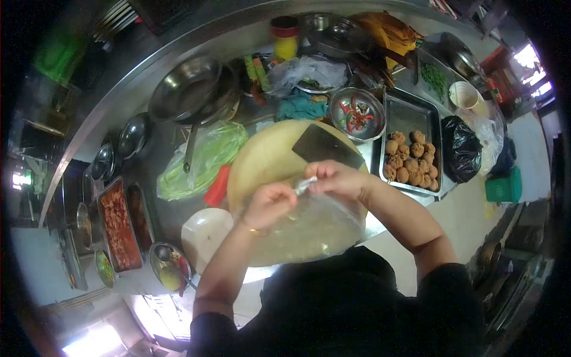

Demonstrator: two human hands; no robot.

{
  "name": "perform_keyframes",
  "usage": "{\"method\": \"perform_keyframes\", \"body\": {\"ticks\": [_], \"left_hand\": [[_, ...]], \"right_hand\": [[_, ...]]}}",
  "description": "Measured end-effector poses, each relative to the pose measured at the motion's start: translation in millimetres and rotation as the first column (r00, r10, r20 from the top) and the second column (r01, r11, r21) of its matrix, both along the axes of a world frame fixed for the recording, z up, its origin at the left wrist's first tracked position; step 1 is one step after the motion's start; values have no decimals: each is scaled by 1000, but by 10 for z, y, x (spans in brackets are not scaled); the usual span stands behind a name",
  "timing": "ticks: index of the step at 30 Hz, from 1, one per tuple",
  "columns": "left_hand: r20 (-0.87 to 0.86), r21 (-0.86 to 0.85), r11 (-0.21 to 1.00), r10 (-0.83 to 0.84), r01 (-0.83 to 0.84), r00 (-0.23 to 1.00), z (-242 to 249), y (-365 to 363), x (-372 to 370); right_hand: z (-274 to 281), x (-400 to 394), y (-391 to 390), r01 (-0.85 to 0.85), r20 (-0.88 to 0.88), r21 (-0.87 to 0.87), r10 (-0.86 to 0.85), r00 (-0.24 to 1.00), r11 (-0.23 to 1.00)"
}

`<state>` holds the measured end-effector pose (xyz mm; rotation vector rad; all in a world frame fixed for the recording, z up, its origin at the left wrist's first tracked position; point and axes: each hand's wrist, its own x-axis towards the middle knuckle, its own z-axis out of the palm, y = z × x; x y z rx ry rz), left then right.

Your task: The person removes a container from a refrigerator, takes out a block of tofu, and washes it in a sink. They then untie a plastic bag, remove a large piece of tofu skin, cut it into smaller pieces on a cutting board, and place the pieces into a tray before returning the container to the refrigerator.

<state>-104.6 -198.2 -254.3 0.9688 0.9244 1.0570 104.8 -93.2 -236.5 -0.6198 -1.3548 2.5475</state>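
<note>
Over a large round chopping board, a clear plastic bag hangs from my hands. My right hand is closed on the bag's bunched whitish top. My left hand, with a thin bracelet at the wrist, is at the other side of that bunched part, its fingers pinched together and slightly blurred. The bag's contents cannot be made out. Just beyond my right hand, a dark cleaver blade lies flat on the board. A red object touches the board's left edge, beside a bag of green vegetables.
A metal tray of round brown items stands at the right, next to a black plastic bag. A bowl of cut chillies sits behind the board. Left are a white bowl, a pan and a tray of reddish food.
</note>
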Motion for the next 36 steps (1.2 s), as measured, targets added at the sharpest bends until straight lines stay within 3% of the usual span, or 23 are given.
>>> {"method": "perform_keyframes", "body": {"ticks": [2, 4, 7, 8, 11, 12, 13, 14, 15, 17, 18, 19, 20, 21, 22, 24, 26, 27, 29, 31, 32, 35, 36], "left_hand": [[75, 67, 975, -217, 212, 973, 11, -6, -186], [27, -46, 997, -65, 66, 998, 149, -29, -123], [-253, -16, 998, 57, -63, 966, 97, -50, -136], [-367, 33, 996, 88, -82, 926, 7, -35, -152], [-406, 214, 876, 482, -433, 776, -2, 22, -607], [-434, 261, 819, 572, -511, 696, 168, 80, -884], [-328, 286, 771, 636, -568, 698, 238, 92, -951], [-217, 303, 717, 693, -628, 687, 299, 79, -1002], [-259, 360, 711, 698, -604, 667, 378, 63, -1048], [-341, 461, 701, 706, -544, 621, 494, 14, -1138], [-638, 503, 838, 527, -214, 561, 482, -7, -1216], [-866, 403, 908, 338, 115, 369, 439, -64, -1307], [-983, 183, 904, 165, 385, 80, 396, -154, -1364], [-986, 146, 883, 165, 445, -4, 330, -275, -1331], [-981, 103, 859, 171, 502, -92, 260, -393, -1228], [-964, 156, 774, 253, 613, -75, 259, -499, -1063], [-916, 364, 635, 376, 681, 140, 382, -643, -948], [-946, 315, 717, 294, 623, 140, 357, -740, -969], [-978, 192, 847, 126, 496, 163, 299, -952, -1048], [-979, 187, 973, 174, 136, 104, 40, -1017, -1257], [-980, 184, 981, 187, -54, 69, -64, -1010, -1338], [-963, 78, 871, 192, -485, 190, -300, -752, -1293], [-940, 66, 838, 234, -542, 248, -398, -681, -1284]], "right_hand": [[-37, 20, -4, 57, 16, -84, -55, 998, 995], [4, -40, -25, 109, 25, -85, -107, 994, 990], [25, -159, -97, 65, 246, 329, -152, 957, 942], [41, -199, -148, 60, 164, 728, -259, 952, 682], [465, -101, -6, 8, 127, 921, -318, 940, 390], [509, -70, 126, 221, 47, 638, -324, 945, 738], [619, -97, 284, 370, -55, 556, -412, 910, 744], [712, -139, 378, 426, -81, 622, -487, 870, 657], [742, -210, 450, 432, -102, 685, -510, 854, 586], [780, -362, 538, 434, -146, 790, -555, 819, 433], [674, -393, 595, 275, 9, 856, -545, 839, 438], [610, -432, 562, -64, 199, 958, -489, 849, 279], [555, -485, 489, -393, 381, 916, -464, 799, 76], [497, -552, 421, -656, 526, 740, -483, 700, -145], [398, -627, 342, -594, 465, 769, -431, 773, -237], [115, -727, 67, -449, 348, 804, -302, 887, -391], [-1, -850, -231, -303, 284, 829, -112, 952, -470], [-24, -956, -380, -236, 267, 845, -4, 964, -481], [-191, -1040, -753, -182, 219, 926, 76, 973, -332], [-288, -1117, -1028, -174, 194, 954, 59, 979, -243], [-310, -1157, -1136, -191, 198, 953, 7, 980, -233], [-430, -1241, -1358, -128, 102, 946, -99, 990, -298], [-473, -1247, -1399, -92, 53, 937, -121, 991, -336]]}}
